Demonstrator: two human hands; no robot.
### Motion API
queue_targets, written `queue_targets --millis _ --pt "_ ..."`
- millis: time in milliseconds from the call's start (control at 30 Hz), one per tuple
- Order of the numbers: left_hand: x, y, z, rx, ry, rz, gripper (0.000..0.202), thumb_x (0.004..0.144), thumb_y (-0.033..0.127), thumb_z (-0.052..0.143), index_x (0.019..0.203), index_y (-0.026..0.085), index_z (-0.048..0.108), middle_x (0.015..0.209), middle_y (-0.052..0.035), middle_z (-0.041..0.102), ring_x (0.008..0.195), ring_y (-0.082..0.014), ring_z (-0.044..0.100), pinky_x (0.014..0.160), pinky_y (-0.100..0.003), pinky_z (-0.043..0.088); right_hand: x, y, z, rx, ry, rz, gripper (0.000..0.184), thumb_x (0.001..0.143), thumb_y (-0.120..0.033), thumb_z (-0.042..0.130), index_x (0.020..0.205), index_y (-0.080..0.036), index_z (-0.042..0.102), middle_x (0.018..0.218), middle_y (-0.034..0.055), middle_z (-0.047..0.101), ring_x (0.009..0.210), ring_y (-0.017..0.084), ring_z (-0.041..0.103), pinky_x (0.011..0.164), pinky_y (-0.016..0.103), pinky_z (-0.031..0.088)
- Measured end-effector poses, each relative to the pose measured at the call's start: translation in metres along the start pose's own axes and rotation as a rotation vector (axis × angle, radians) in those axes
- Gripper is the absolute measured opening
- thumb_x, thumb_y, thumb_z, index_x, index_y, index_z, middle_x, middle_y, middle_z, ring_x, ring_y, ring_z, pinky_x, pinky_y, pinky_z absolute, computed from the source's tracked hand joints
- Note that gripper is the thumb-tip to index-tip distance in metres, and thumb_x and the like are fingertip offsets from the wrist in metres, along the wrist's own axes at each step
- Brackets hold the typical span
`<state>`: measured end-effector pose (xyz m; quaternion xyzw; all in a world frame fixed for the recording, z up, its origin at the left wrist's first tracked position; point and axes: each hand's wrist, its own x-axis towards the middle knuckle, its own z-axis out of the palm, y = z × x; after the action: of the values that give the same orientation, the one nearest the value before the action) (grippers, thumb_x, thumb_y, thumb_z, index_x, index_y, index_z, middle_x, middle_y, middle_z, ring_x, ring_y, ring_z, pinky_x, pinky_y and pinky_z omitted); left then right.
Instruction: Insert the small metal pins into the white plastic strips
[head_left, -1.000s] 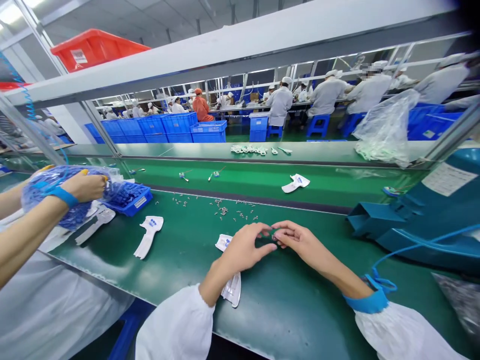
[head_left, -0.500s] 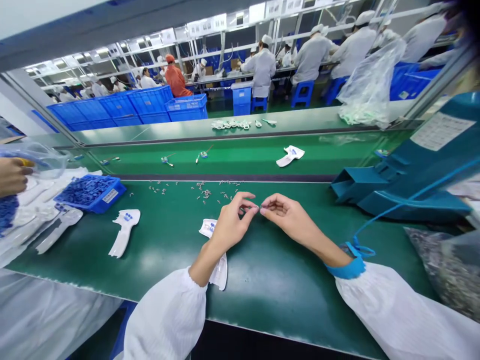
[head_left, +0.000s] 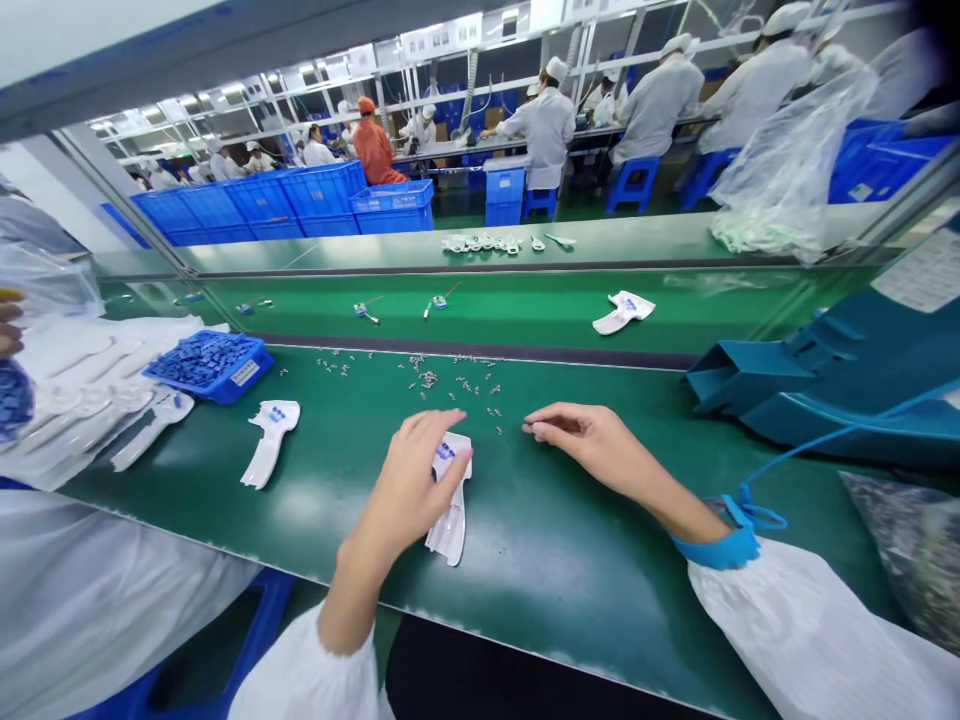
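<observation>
My left hand (head_left: pixel 409 480) hovers over a white plastic shell piece (head_left: pixel 451 525) with blue parts at its head; the thumb and fingers are apart and partly cover the shell. To the right, my right hand (head_left: pixel 581 440) holds its thumb and fingertips pinched together just above the green table. Whatever may be between those fingertips is too small to make out. A blue wristband (head_left: pixel 720 548) circles my right wrist. Small metal parts (head_left: pixel 427 379) lie scattered ahead of both hands.
At left stand a blue bin of blue parts (head_left: pixel 210 362) and another white shell (head_left: pixel 271 440), near a co-worker's hand (head_left: pixel 9 325). A further shell (head_left: pixel 624 312) lies on the green belt (head_left: pixel 510 300). A teal machine (head_left: pixel 810 390) and bagged parts (head_left: pixel 915 560) are at right.
My hands, fingertips together before, have separated. The left has moved left and down over the shell and opened. The right stays pinched, now lower on the table. The view has shifted slightly.
</observation>
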<state>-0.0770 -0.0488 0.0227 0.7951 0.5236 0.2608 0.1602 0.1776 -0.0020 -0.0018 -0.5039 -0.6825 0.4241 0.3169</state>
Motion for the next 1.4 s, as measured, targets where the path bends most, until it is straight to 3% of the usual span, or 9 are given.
queue_targets --millis 133,233,400,500,700,1400 --pt "-0.055 -0.002 0.002 0.087 -0.101 -0.076 0.052 0.094 0.043 0.058 0.141 0.028 0.043 0.152 -0.0057 0.042 0.143 -0.0283 0.032 0.114 -0.046 0.031 -0.007 -0.018 0.011 0.081 -0.156 0.033 0.027 0.082 -0.044 0.065 0.092 -0.021 0.075 0.098 0.0067 0.076 0.093 0.025 0.068 0.084 0.035 0.052" --pt "-0.07 0.006 0.02 0.088 -0.099 -0.073 0.059 0.092 0.046 0.059 0.144 0.026 0.039 0.154 -0.007 0.039 0.143 -0.0291 0.031 0.115 -0.047 0.031 -0.013 -0.036 0.026 0.099 -0.302 0.047 0.026 0.08 -0.043 0.067 0.088 -0.02 0.074 0.085 0.0045 0.075 0.083 0.022 0.067 0.077 0.032 0.052" --pt "-0.069 0.018 0.037 0.047 -0.033 -0.047 0.07 0.089 0.052 0.062 0.148 0.026 0.034 0.152 -0.0092 0.042 0.141 -0.0308 0.035 0.112 -0.049 0.033 -0.015 -0.061 0.044 -0.144 -0.534 0.028 0.015 0.079 -0.031 0.063 0.075 -0.018 0.071 0.067 0.0001 0.068 0.063 0.015 0.058 0.058 0.024 0.042" --pt "-0.069 0.018 0.037 0.039 -0.027 -0.048 0.069 0.089 0.053 0.062 0.146 0.025 0.036 0.151 -0.0091 0.043 0.14 -0.0305 0.035 0.112 -0.049 0.034 -0.009 -0.068 0.048 -0.324 -0.593 0.002 0.011 0.076 -0.021 0.06 0.068 -0.018 0.068 0.06 -0.0017 0.063 0.057 0.013 0.052 0.052 0.023 0.034" --pt "-0.07 0.018 0.035 0.003 -0.013 -0.049 0.071 0.086 0.052 0.065 0.146 0.025 0.037 0.149 -0.0094 0.046 0.139 -0.0313 0.037 0.111 -0.049 0.036 0.003 -0.08 0.052 -0.501 -0.665 0.002 0.011 0.071 -0.014 0.057 0.063 -0.019 0.063 0.063 -0.0006 0.066 0.058 0.013 0.054 0.051 0.023 0.034" --pt "-0.07 0.017 0.036 -0.021 -0.012 -0.058 0.071 0.086 0.053 0.065 0.144 0.024 0.037 0.147 -0.0099 0.048 0.138 -0.0323 0.039 0.11 -0.05 0.036 0.014 -0.085 0.049 -0.443 -0.817 0.002 0.011 0.073 -0.017 0.06 0.069 -0.019 0.069 0.068 0.0005 0.071 0.063 0.015 0.061 0.056 0.022 0.04"
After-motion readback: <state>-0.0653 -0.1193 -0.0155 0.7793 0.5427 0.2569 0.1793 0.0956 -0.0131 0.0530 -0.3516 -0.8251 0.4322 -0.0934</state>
